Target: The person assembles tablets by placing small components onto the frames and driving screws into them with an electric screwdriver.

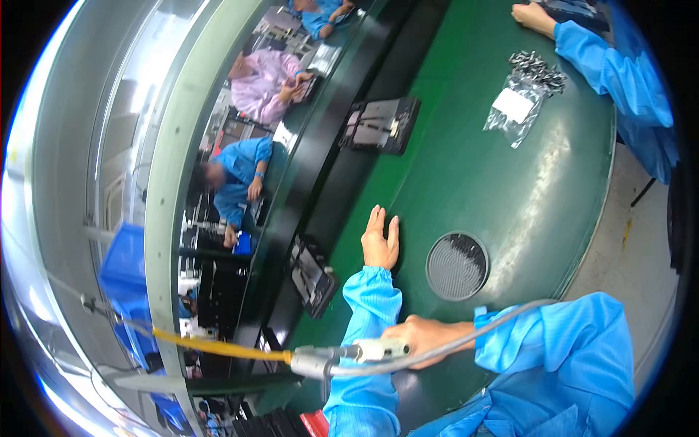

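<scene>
My left hand (pixel 381 244) is held over the green work surface (pixel 437 182), its fingers stretched out and the thumb apart, with nothing in it. Lower down, my right hand (pixel 433 339) is closed, its fingers partly hidden behind a white and grey tool (pixel 313 362). That tool hangs on a yellow cord (pixel 218 346), and a grey cable (pixel 466 341) runs from it across my right wrist. Whether the fingers wrap round the tool cannot be made out. Right of my left hand is a round dish (pixel 457 266) with small dark pieces.
A clear bag (pixel 515 113) with small metal parts lies toward the top. Two dark device frames (pixel 382 125) (pixel 313 277) rest along the dark track. A co-worker's hand (pixel 535 18) is at the top right; other people (pixel 240 171) sit beyond the track.
</scene>
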Available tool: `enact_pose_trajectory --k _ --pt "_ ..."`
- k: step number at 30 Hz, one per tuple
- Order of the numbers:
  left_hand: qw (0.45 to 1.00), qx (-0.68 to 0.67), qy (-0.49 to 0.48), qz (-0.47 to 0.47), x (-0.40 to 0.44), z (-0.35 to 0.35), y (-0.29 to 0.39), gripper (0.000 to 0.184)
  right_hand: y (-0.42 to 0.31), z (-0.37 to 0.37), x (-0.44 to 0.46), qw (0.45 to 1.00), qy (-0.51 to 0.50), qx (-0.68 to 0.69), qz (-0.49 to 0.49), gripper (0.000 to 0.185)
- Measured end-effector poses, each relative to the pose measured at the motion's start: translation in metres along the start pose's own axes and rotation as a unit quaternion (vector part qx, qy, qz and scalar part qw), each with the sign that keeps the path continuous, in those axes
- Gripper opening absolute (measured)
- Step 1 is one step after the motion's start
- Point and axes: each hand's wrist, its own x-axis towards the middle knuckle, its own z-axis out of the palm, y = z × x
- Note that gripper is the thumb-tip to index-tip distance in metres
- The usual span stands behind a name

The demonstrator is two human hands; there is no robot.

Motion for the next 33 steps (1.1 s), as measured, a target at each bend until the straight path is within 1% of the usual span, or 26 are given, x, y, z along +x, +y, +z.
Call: enact_pose_trajectory --k 1,3,4,5,7,8,9,12,13,15,16,17,19,20,21,22,23,24,25,27,28,29,31,33 --pt "1.000 -0.006 -0.001 0.008 0.016 0.010 0.008 0.043 0.003 -0.002 -0.002 0.999 -0.031 0.002 0.034 0.039" --pt "0.999 -0.013 0.001 0.037 0.048 0.024 0.018 0.045 -0.003 -0.005 0.000 0.999 -0.004 0.018 0.038 0.047" --pt "0.999 -0.019 0.007 0.050 0.063 0.031 0.020 0.048 -0.011 -0.012 0.002 0.997 -0.018 0.012 0.074 0.053" --pt "0.998 -0.021 0.007 0.056 0.077 0.035 0.023 0.050 -0.018 -0.019 0.003 0.993 -0.022 0.037 0.106 0.056" --pt "0.997 -0.002 0.012 0.082 0.107 0.044 0.019 0.052 -0.006 -0.016 0.005 0.996 0.015 0.031 0.088 0.058" --pt "0.997 0.001 0.006 0.079 0.120 0.046 0.019 0.054 -0.006 -0.017 0.004 0.995 0.024 0.042 0.090 0.058" --pt "0.997 0.016 0.002 0.078 0.134 0.051 0.012 0.061 -0.011 -0.022 0.005 0.994 0.033 0.050 0.093 0.058" --pt "0.991 0.063 0.012 0.116 0.160 0.064 -0.005 0.072 -0.017 -0.031 0.006 0.989 0.068 0.066 0.113 0.063" --pt "0.993 0.064 -0.045 0.087 0.167 0.057 0.000 0.072 -0.016 -0.033 0.007 0.987 0.072 0.075 0.126 0.064" --pt "0.992 0.098 -0.045 0.059 0.170 0.044 0.006 0.077 -0.012 -0.035 0.009 0.987 0.108 0.063 0.102 0.063" --pt "0.993 0.062 -0.053 0.089 0.176 0.039 0.000 0.076 -0.009 -0.036 0.010 0.987 0.123 0.059 0.088 0.063" --pt "0.988 0.097 -0.051 0.108 0.177 0.034 -0.003 0.069 -0.006 -0.036 0.009 0.988 0.115 0.052 0.092 0.062" --pt "0.955 0.230 -0.023 0.185 0.170 0.028 -0.012 0.064 0.000 -0.032 0.010 0.990 0.098 0.038 0.094 0.060" --pt "0.962 0.233 -0.025 0.144 0.167 0.024 -0.018 0.062 0.001 -0.031 0.010 0.991 0.077 0.010 0.109 0.058" --pt "0.966 0.234 -0.026 0.102 0.164 0.019 -0.023 0.061 0.002 -0.032 0.011 0.993 0.081 0.008 0.089 0.055" --pt "0.970 0.234 -0.027 0.060 0.159 0.014 -0.028 0.060 0.002 -0.032 0.010 0.994 0.084 0.005 0.071 0.052" --pt "0.975 0.212 0.001 0.066 0.149 0.003 -0.029 0.058 0.001 -0.032 0.011 0.995 0.085 0.002 0.055 0.049" --pt "0.977 0.200 0.002 0.076 0.134 -0.006 -0.034 0.058 -0.001 -0.032 0.011 0.994 0.081 0.037 0.065 0.039" --pt "0.978 0.189 0.002 0.084 0.115 -0.017 -0.040 0.058 -0.004 -0.033 0.012 0.994 0.075 0.034 0.072 0.038" --pt "0.976 0.163 0.017 0.142 0.066 -0.035 -0.052 0.058 -0.010 -0.036 0.014 0.994 0.060 0.025 0.085 0.036" --pt "0.977 0.159 0.005 0.140 0.038 -0.045 -0.054 0.061 -0.010 -0.036 0.015 0.994 0.051 0.037 0.087 0.033" --pt "0.978 0.155 -0.008 0.138 0.009 -0.054 -0.053 0.063 -0.007 -0.036 0.015 0.996 0.047 0.031 0.071 0.033" --pt "0.979 0.146 0.008 0.143 -0.049 -0.066 -0.052 0.063 -0.019 -0.043 0.017 0.992 0.022 0.006 0.125 0.034" --pt "0.980 0.129 -0.010 0.154 -0.104 -0.080 -0.050 0.058 -0.022 -0.044 0.018 0.993 0.027 -0.002 0.117 0.039"
